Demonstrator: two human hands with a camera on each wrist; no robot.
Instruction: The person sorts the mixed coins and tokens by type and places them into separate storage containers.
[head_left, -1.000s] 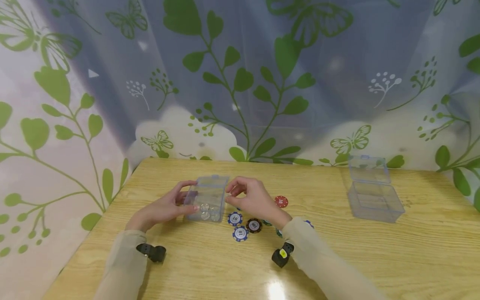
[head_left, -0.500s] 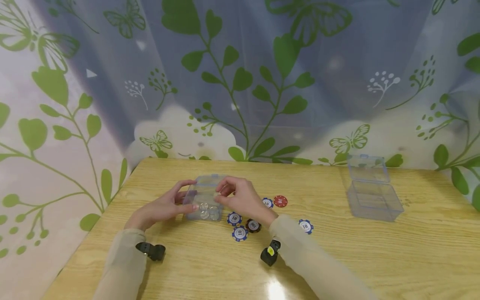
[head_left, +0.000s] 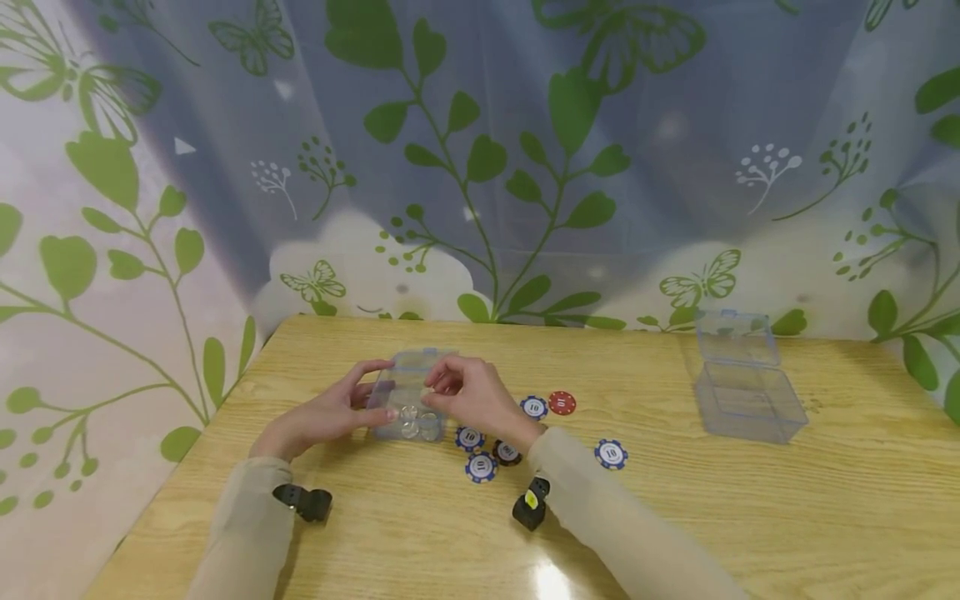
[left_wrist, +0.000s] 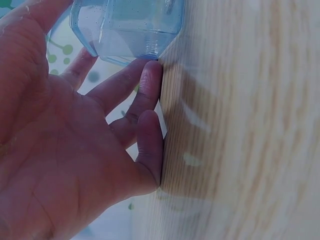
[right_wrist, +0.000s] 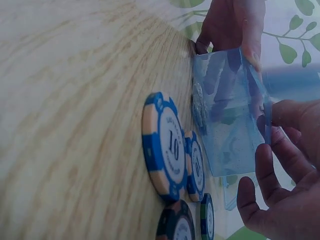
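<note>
My left hand (head_left: 326, 417) grips a clear bluish plastic box (head_left: 393, 385) from its left, thumb at the near rim and fingers behind. Several silvery coins (head_left: 409, 422) lie on the bottom of this box, whose lid stands up at the back. Over the box's right half is my right hand (head_left: 474, 400), its thumb and index finger bent close together at the opening. In the right wrist view those fingertips are partly hidden by the box wall; I cannot tell whether they pinch a coin. The other fingers (right_wrist: 264, 170) are spread outside the wall.
Blue poker chips (head_left: 481, 467), a black chip (head_left: 507, 452) and a red chip (head_left: 562, 403) lie right of the box. A green-edged chip (right_wrist: 206, 217) shows in the right wrist view. Farther right stands a second clear box (head_left: 752, 417), lid up. A patterned curtain (head_left: 637, 208) hangs behind the table.
My right hand has moved left from the box's right rim to over its opening, uncovering blue chips on the table. The left hand keeps its hold on the box.
</note>
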